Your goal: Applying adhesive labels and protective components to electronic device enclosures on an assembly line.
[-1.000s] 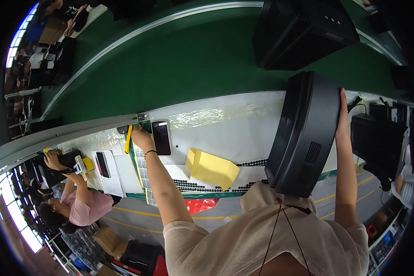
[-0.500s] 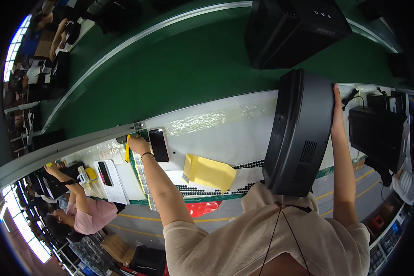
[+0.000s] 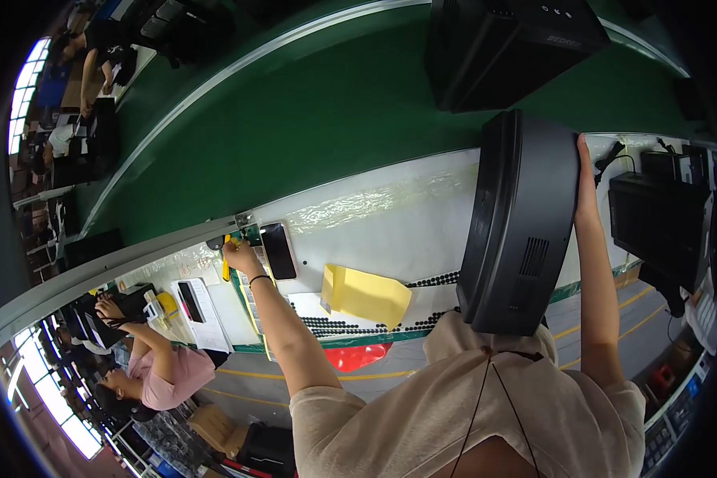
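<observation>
A black computer case [image 3: 526,231] with a small slotted vent stands upright at the near edge of the white worktop, in front of my body. Along its right side my right hand [image 3: 585,179] lies flat, fingers stretched out and pressed to the panel. My left hand [image 3: 239,255] is far to the left, at the rail by the worktop's back edge. Its fingers are bent together beside a slim yellow tool [image 3: 227,259]; what they pinch, if anything, is hidden. A dark-screened phone [image 3: 278,251] lies just right of that hand.
Yellow paper [image 3: 366,295] and strips of black round pads [image 3: 327,327] lie on the worktop [image 3: 390,223]. Beyond runs a green conveyor belt [image 3: 295,119] carrying another black case [image 3: 502,56]. A dark monitor [image 3: 657,215] stands right; a co-worker in pink [image 3: 167,374] works left.
My left hand stays by the yellow tool, its fingers shifted slightly. The right hand keeps its place on the case. The co-worker's hands have drawn together, and the whole view has shifted a little.
</observation>
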A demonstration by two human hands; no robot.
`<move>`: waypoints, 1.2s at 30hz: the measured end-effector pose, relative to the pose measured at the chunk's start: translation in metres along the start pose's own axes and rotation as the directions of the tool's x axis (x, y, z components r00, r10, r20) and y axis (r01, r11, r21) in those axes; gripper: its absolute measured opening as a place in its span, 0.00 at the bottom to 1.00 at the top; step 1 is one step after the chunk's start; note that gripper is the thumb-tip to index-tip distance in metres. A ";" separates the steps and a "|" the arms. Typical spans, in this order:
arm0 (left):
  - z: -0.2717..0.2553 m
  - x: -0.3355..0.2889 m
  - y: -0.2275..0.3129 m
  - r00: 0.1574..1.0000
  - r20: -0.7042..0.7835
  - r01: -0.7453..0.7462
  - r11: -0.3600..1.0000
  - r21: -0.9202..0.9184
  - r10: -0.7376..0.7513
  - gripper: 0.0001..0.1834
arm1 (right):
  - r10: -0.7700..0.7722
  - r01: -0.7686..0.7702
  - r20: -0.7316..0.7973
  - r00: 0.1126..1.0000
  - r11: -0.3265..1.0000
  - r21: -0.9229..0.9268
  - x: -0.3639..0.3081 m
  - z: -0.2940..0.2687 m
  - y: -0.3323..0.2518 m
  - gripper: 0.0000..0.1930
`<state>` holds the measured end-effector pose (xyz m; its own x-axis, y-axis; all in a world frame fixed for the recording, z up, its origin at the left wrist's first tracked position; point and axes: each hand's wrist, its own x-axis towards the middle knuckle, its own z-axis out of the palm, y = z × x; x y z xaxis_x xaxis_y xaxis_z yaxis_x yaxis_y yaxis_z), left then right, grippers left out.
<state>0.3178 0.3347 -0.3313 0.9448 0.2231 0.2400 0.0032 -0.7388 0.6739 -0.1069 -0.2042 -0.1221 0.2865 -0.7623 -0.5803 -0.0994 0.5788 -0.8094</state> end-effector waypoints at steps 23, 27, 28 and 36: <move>0.019 -0.041 0.072 0.994 0.005 -0.106 0.950 0.294 0.110 0.07 | -0.001 0.000 -0.060 0.998 1.000 -0.009 0.008 -0.004 0.006 0.40; 0.010 -0.051 0.082 0.997 -0.033 -0.065 0.972 0.228 0.074 0.05 | -0.005 0.002 -0.024 1.000 0.994 -0.113 0.003 -0.009 0.000 0.42; 0.006 -0.057 0.086 0.996 -0.069 -0.051 0.988 0.148 0.062 0.04 | 0.002 -0.012 -0.058 0.998 0.983 -0.181 0.003 -0.012 0.000 0.41; -0.097 -0.251 0.283 0.774 0.633 0.506 0.590 -0.629 0.011 0.20 | -0.735 0.808 0.499 0.458 0.110 -0.579 -0.087 -0.012 0.020 0.17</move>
<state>0.0500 0.1309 -0.1333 0.9390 -0.2376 -0.2488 0.2735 0.0768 0.9588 -0.1453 -0.1294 -0.0888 0.6803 -0.6301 0.3744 -0.3313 -0.7200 -0.6098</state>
